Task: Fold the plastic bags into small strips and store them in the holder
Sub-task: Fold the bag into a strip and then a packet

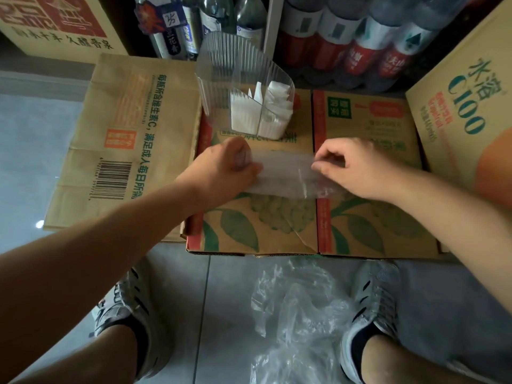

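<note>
Your left hand (230,164) grips one end of the bag (285,176) and your right hand (352,167) pinches the other, holding it flat mid-box (263,225), just before the holder (243,76) at the far edge. Strips (246,115) already stand inside the holder; I judge the loose bags (299,314) on the floor still need folding.

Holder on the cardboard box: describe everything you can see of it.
The holder is clear ribbed plastic, with a tall curved back wall, a lower front and a middle divider making two compartments. Both hold folded white bags standing on end. It stands upright on the printed cardboard box, just beyond the left hand; whether they touch I cannot tell.
</note>
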The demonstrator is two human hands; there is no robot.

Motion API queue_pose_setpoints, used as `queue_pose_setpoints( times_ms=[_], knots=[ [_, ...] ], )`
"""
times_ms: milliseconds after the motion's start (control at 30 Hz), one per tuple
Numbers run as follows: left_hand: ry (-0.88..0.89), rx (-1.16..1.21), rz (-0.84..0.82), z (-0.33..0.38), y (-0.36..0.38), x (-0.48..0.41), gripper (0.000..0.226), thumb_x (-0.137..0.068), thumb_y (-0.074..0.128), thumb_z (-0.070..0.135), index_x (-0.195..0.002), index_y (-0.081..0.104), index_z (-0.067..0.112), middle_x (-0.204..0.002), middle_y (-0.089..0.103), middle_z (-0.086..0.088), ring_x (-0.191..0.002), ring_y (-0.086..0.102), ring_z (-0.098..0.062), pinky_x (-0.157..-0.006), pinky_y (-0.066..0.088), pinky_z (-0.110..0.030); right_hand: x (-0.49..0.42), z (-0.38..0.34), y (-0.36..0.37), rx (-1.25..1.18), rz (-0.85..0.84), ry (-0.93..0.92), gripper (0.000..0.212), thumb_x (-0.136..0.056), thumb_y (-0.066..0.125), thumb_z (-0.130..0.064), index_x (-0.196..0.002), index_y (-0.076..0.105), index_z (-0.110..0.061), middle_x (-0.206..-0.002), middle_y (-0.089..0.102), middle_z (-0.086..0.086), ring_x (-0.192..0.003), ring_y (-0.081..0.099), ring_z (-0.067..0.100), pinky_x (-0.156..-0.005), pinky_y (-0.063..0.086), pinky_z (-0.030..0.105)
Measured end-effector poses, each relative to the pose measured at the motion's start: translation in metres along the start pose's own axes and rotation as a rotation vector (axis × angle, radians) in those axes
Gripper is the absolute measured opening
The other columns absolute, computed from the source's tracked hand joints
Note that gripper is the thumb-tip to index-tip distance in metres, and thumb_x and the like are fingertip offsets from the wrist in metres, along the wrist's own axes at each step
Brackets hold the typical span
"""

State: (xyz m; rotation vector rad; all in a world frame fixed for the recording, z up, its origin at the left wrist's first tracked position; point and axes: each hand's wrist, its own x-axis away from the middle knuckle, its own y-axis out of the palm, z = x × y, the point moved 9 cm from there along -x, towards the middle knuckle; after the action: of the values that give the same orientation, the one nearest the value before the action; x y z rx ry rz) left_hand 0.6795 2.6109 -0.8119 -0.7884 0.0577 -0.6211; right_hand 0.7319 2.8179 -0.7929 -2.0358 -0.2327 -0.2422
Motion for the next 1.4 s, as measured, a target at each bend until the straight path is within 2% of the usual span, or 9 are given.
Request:
queue_pose_setpoints(
  times_ms=[200,367,500,633,767,1067,1233,1300,1400],
  knots=[
    [-0.111,0.002,0.049,0.001,0.000,-0.015,0.025,-0.098,0.057,0.031,-0.090,0.055,0.008,-0.091,0.065,-0.006,-0.087,0.059,-0.031,-0.075,0.046,-0.040,-0.021,0.018,-0.009,-0.048,0.060,0.080,0.013,-0.095,0.068,-0.038,-0.091,0.071,-0.026,-0.086,0.068,-0.009,-0.081,0.064,0.018,-0.075,0.056,0.042],
    [-0.108,-0.033,0.062,-0.003,0.001,-0.011,0.021,-0.094,0.063,0.034,-0.106,0.053,0.019,-0.096,0.067,0.000,-0.087,0.061,-0.027,-0.073,0.044,-0.036,-0.028,0.029,-0.005,-0.051,0.066,0.107,0.012,-0.092,0.072,-0.037,-0.086,0.069,-0.027,-0.083,0.067,-0.009,-0.077,0.064,0.017,-0.074,0.057,0.044],
    [-0.113,0.189,0.086,-0.012,-0.001,0.001,0.042,-0.089,0.075,0.027,-0.123,0.051,0.023,-0.076,0.071,0.002,-0.065,0.064,-0.014,-0.067,0.057,-0.038,-0.031,0.030,0.002,-0.020,0.045,0.101,0.012,-0.091,0.074,-0.037,-0.085,0.067,-0.028,-0.082,0.066,-0.007,-0.076,0.063,0.017,-0.073,0.057,0.044],
    [-0.195,0.401,0.112,-0.020,-0.004,0.013,0.054,-0.084,0.082,0.016,-0.129,0.052,0.022,-0.089,0.077,0.001,-0.078,0.073,-0.017,-0.073,0.063,-0.035,-0.032,0.029,0.004,0.003,0.027,0.093,0.011,-0.091,0.073,-0.036,-0.088,0.069,-0.027,-0.083,0.067,-0.006,-0.076,0.063,0.016,-0.072,0.057,0.042],
    [-0.309,0.567,0.074,-0.029,0.003,0.017,0.052,-0.083,0.082,0.010,-0.126,0.055,0.022,-0.092,0.075,-0.006,-0.073,0.072,-0.022,-0.050,0.056,-0.026,-0.033,0.031,0.005,0.012,0.014,0.106,0.013,-0.091,0.073,-0.038,-0.084,0.068,-0.029,-0.082,0.066,-0.006,-0.074,0.062,0.017,-0.070,0.057,0.042],
    [-0.130,-0.105,0.048,-0.005,-0.004,0.021,0.064,-0.085,0.078,0.025,-0.137,0.042,0.026,-0.087,0.063,0.013,-0.075,0.063,-0.005,-0.068,0.054,-0.031,-0.037,0.026,0.002,0.048,-0.010,0.121,0.020,-0.090,0.073,-0.042,-0.082,0.062,-0.027,-0.076,0.064,-0.004,-0.069,0.060,0.018,-0.065,0.052,0.038],
    [0.261,-0.470,0.222,0.042,-0.002,0.026,0.066,-0.088,0.074,0.024,-0.145,0.044,0.011,-0.141,0.051,-0.017,-0.129,0.050,-0.033,-0.108,0.041,-0.045,-0.038,0.024,0.003,0.054,-0.053,0.139,0.022,-0.091,0.072,-0.043,-0.081,0.064,-0.025,-0.074,0.065,-0.003,-0.068,0.060,0.019,-0.060,0.049,0.035],
    [0.412,-0.530,0.129,0.051,0.018,0.022,0.056,-0.098,0.056,0.026,-0.151,0.044,0.010,-0.159,0.037,-0.018,-0.150,0.030,-0.032,-0.124,0.022,-0.052,-0.038,0.023,0.002,0.055,-0.056,0.141,0.022,-0.092,0.071,-0.043,-0.081,0.063,-0.025,-0.075,0.065,-0.003,-0.069,0.061,0.019,-0.062,0.050,0.036],
    [0.438,-0.613,-0.038,0.031,0.047,0.020,0.061,-0.105,0.033,0.034,-0.159,0.028,0.006,-0.167,0.020,-0.017,-0.157,0.010,-0.029,-0.126,0.010,-0.056,-0.036,0.019,0.001,0.090,-0.047,0.139,0.021,-0.092,0.070,-0.042,-0.081,0.062,-0.027,-0.076,0.064,-0.004,-0.069,0.061,0.018,-0.065,0.053,0.039]
  ],
)
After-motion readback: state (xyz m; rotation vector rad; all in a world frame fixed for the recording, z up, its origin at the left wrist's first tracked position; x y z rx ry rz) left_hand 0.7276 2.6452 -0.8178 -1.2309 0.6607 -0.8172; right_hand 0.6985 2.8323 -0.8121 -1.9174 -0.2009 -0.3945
